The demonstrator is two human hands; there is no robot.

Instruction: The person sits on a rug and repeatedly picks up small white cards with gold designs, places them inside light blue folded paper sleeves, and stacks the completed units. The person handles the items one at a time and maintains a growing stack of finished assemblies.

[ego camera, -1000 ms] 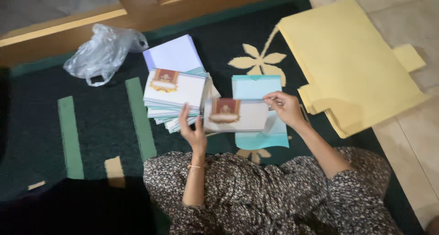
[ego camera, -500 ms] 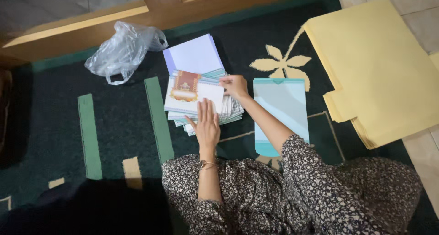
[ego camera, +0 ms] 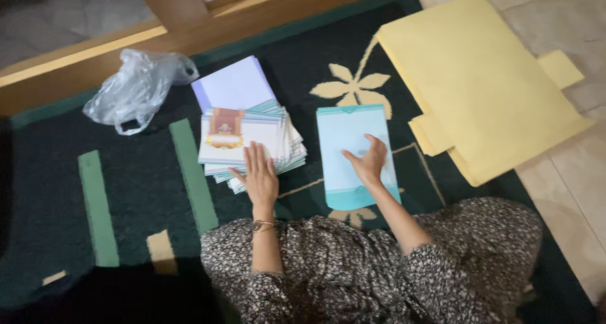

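The left hand point(ego camera: 261, 176) lay flat, fingers spread, steadying the card stack point(ego camera: 249, 141) on the carpet point(ego camera: 139, 191); the right hand point(ego camera: 367, 162) (fingers loosely splayed) pressed the pale blue envelope point(ego camera: 353, 148) just beside it

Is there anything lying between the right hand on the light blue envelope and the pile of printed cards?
Nothing visible: only bare dark carpet separates the envelope under the right hand from the card pile, where the left hand rests.
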